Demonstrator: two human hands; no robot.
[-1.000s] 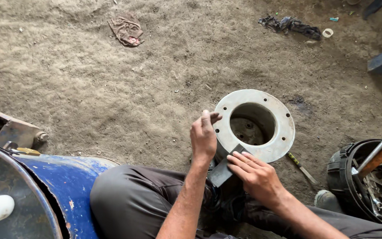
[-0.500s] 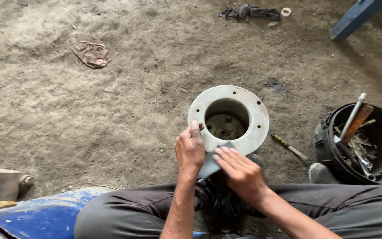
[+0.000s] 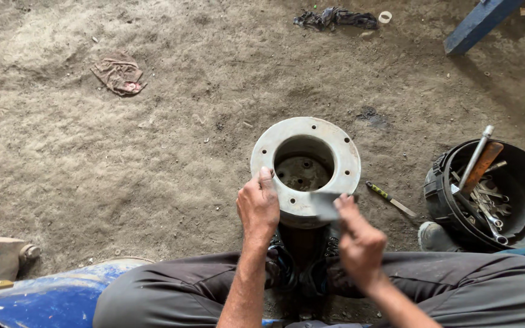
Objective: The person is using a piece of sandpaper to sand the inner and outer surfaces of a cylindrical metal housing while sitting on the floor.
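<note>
While the left hand (image 3: 258,206) grips the near-left rim of the flange (image 3: 305,165) standing on the dirt floor (image 3: 153,152), the right hand (image 3: 360,243) pinches a flat blade (image 3: 324,205) against its near face.

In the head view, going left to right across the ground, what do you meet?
Crumpled cloth → left hand → round flange → right hand → small screwdriver → black bucket of tools.

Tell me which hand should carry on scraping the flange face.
Right. The right hand already holds the flat blade against the flange near rim. The left hand only grips the rim's edge, steadying it, and holds no tool.
</note>
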